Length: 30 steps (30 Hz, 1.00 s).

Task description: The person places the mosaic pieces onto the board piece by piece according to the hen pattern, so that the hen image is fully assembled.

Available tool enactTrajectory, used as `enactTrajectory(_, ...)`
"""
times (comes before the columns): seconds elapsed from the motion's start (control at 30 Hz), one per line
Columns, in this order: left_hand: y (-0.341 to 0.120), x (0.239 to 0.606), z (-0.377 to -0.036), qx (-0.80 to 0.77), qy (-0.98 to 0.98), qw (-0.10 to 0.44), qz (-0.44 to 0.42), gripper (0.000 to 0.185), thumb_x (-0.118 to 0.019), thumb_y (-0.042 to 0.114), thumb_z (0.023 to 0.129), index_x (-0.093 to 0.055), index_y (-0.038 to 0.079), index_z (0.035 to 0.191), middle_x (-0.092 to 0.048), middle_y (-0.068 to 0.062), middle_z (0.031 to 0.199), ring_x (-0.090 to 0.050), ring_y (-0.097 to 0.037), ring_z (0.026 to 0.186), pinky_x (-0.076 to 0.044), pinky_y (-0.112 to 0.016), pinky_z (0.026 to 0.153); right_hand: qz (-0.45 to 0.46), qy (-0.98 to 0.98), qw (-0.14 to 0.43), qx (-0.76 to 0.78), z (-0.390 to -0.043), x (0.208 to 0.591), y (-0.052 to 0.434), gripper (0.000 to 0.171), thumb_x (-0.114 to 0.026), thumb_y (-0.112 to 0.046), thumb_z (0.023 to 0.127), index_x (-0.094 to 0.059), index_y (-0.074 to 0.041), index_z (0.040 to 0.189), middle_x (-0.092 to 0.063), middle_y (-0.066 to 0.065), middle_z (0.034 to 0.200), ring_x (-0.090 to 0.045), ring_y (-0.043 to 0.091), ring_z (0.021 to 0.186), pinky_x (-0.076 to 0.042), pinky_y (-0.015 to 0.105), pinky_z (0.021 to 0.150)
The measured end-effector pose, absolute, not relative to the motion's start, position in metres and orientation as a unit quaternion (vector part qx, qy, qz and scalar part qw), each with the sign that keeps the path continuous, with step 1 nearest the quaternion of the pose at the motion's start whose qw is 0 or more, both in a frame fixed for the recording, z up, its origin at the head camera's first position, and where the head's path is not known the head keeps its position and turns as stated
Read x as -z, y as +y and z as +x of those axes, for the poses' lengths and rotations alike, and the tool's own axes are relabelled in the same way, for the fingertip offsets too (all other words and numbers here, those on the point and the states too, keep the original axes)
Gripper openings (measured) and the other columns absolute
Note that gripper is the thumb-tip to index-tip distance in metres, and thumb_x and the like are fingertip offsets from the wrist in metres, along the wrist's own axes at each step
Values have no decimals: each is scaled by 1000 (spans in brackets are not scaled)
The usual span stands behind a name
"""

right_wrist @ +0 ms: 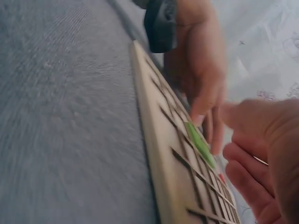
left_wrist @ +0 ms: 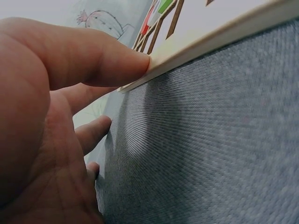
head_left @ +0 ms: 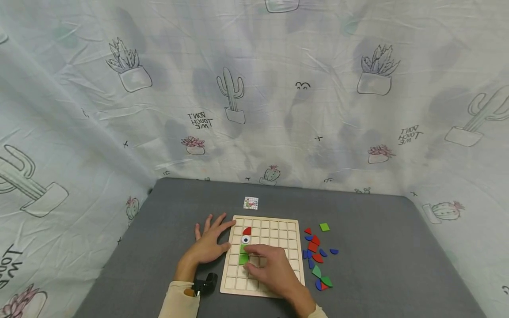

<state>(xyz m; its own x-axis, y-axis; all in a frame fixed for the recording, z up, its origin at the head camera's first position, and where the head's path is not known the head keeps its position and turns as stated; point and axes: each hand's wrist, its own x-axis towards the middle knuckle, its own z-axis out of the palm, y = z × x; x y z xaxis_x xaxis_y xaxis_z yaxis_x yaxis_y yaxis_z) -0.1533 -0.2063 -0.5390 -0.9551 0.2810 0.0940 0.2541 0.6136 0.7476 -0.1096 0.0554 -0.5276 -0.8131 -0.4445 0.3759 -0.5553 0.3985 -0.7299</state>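
A wooden grid board (head_left: 274,225) lies on the grey table, holding a red quarter-round tile (head_left: 247,231), a white eye tile (head_left: 245,240) and two green square tiles (head_left: 243,259) in one column. My left hand (head_left: 210,245) is spread beside the board, its thumb and index fingertip at the left edge; in the left wrist view the thumb (left_wrist: 117,67) presses the rim. Over the board, my right hand (head_left: 272,267) has its index fingertip at the upper green tile and its thumb near the lower one, a gap between them. Its other fingers (right_wrist: 247,172) bend loosely in the right wrist view.
Right of the board lie several loose red, blue and green pieces (head_left: 313,247), with a light green square (head_left: 324,227) farther back. A small printed picture card (head_left: 251,203) lies behind the board. A patterned white curtain (head_left: 278,110) surrounds the table (head_left: 358,265).
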Motion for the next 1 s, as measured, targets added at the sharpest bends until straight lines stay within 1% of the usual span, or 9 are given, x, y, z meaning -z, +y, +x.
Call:
enactTrajectory(0.07,-204,532,-151,-414,900,28,136,66,-73,13,92,-62,23,156,-33,-24,176,-1,-61,165,19,-85,117,283,-828,23,-485,-105,524,65,39,-91,-18,90,-82,-13,127,-83,-3,124,-79,13,113,-65,36,98)
enactTrajectory(0.17,-203,527,-151,-402,906,45,125,66,-73,11,92,-61,20,157,-32,-25,177,-2,-60,165,18,-84,118,254,-822,-21,-509,-97,522,85,40,-90,-23,91,-82,-16,129,-82,-5,125,-78,13,115,-64,37,99)
enactTrajectory(0.27,-201,518,-150,-395,910,70,108,67,-74,8,93,-60,18,158,-30,-23,178,0,-57,167,19,-81,120,228,-822,-36,-520,-87,523,109,40,-91,-25,90,-82,-18,128,-83,-6,124,-78,10,116,-64,34,98)
enactTrajectory(0.4,-201,512,-150,-383,914,87,101,67,-74,7,95,-59,19,160,-28,-20,180,1,-54,168,18,-80,122,197,-838,-20,-509,-73,527,145,38,-93,-27,88,-83,-20,125,-83,-10,122,-76,6,115,-63,28,96)
enactTrajectory(0.57,-201,513,-151,-384,914,86,100,68,-74,6,95,-59,19,159,-28,-20,180,1,-54,168,18,-80,121,160,-860,5,-485,-57,525,189,38,-95,-27,87,-83,-21,123,-83,-7,119,-78,4,109,-64,25,91)
enactTrajectory(0.7,-202,514,-151,-384,914,86,99,68,-74,6,94,-59,19,159,-28,-20,180,1,-54,168,18,-79,122,79,-882,3,-464,-49,516,213,40,-98,-26,82,-83,-22,120,-84,-8,115,-77,1,106,-63,23,90)
enactTrajectory(0.8,-201,514,-151,-382,915,88,98,68,-73,6,94,-59,19,160,-28,-20,180,1,-54,168,18,-79,122,36,-897,20,-441,-47,515,225,41,-100,-23,78,-84,-23,116,-84,-10,112,-77,0,101,-63,22,88)
enactTrajectory(0.9,-201,514,-151,-382,915,88,97,68,-73,6,94,-59,18,159,-28,-20,180,1,-54,168,18,-80,122,38,-908,49,-415,-47,519,232,41,-101,-20,77,-84,-23,114,-84,-11,109,-77,-1,97,-63,21,85)
enactTrajectory(1.0,-201,514,-151,-383,915,88,98,68,-73,6,94,-59,19,159,-28,-20,180,1,-54,168,18,-80,121,56,-917,65,-391,-49,523,235,41,-101,-20,77,-84,-23,114,-83,-13,109,-76,-1,97,-63,22,85)
